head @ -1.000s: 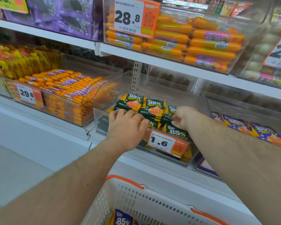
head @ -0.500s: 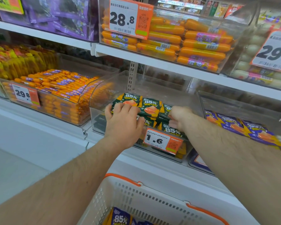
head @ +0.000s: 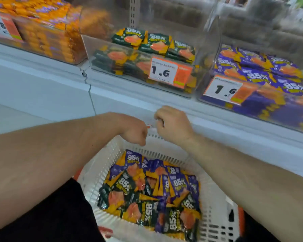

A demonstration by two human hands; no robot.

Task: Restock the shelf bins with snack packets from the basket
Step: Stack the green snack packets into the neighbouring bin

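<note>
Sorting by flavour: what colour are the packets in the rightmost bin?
Purple with orange-yellow accents, clearest in the head view.

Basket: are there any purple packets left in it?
Yes, the basket holds purple packets mixed with green packets, below both hands.

I see a white shop shelf (head: 164, 102) running from nine o'clock across to three o'clock, its front ledge plain and glossy under soft, even indoor light. A pale perforated upright (head: 133, 13) rises behind it at twelve o'clock, and a thin vertical seam (head: 89, 88) splits the white panel at about ten o'clock. At nine o'clock I make out a strip of light floor (head: 10, 116), blurred.
</note>
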